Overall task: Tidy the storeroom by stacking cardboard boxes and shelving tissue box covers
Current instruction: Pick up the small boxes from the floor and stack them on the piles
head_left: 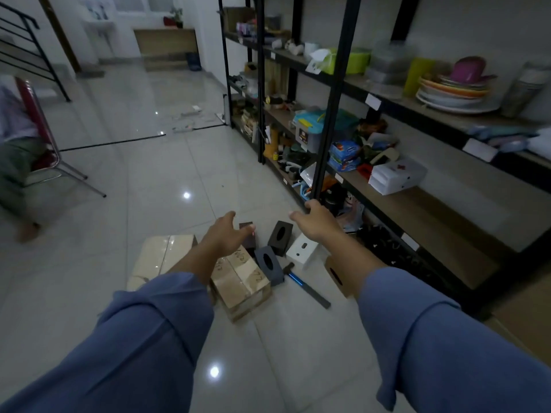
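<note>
**Now: both hands out over the floor pile, gripping nothing**

Extends both arms forward and down, blue cloth sleeves bunched at the forearms. Holds the left hand (229,236) palm down, fingers straight and slack, thumb lifted, grasping nothing, above the far end of the smaller cardboard box (241,278). Keeps the right hand (316,222) likewise released, fingers loosely spread, fingertips overlapping the foot of a black rack post; cannot tell whether touching it.

Counting from the left: one red chair (35,120) on thin metal legs. Two cartons on the glossy pale tiles: a large cardboard box (161,257), flat and sealed with shiny tape, and just beside it the smaller one, pen scrawl across its taped flaps. Five tissue box covers, all down on the floor:
- dark brown cover (247,234), partly behind the left hand
- grey cover (268,265), leaning against the smaller carton, oval slot showing
- black cover (280,236), matt, tipped so its oval slot faces sideways
- white cover (302,250), smooth, with a small slot, below the right wrist
- tan cover (337,275), partly hidden by the right forearm

One hammer (301,283), blue-and-black handle, lying between the grey and tan covers.

Farthest right, a shelving rack (328,129): black metal posts, wood-look boards, crowded with goods, including a stack of plates (453,93) on an upper board.
</note>
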